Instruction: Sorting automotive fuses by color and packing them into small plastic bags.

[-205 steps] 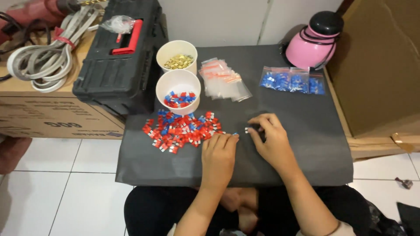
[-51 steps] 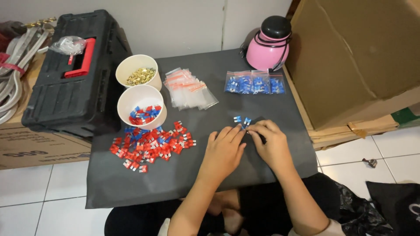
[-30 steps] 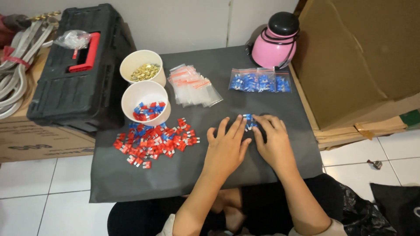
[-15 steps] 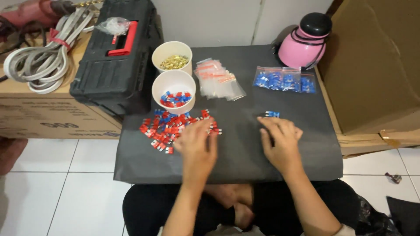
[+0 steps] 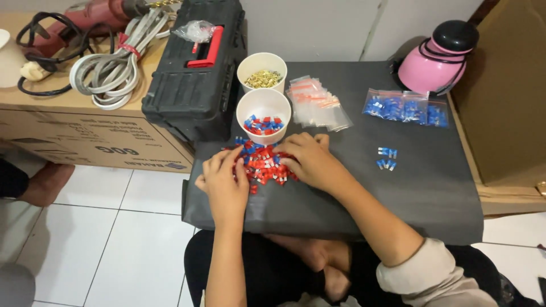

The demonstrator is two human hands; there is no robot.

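Note:
Both hands rest on a pile of small red and blue terminals spread on a dark grey mat. My left hand covers the pile's left side, fingers spread and curled. My right hand lies on its right side, fingers reaching into the pieces. Whether either hand grips a piece is hidden. A few blue terminals lie apart on the mat to the right.
Two white cups stand behind the pile: one with red and blue terminals, one with brass pieces. Empty zip bags, filled blue bags, a pink helmet-shaped object, a black toolbox, cables and a cardboard box surround the mat.
Both hands have left the small blue group at the right and moved left onto the red and blue pile. The camera view has swung as well.

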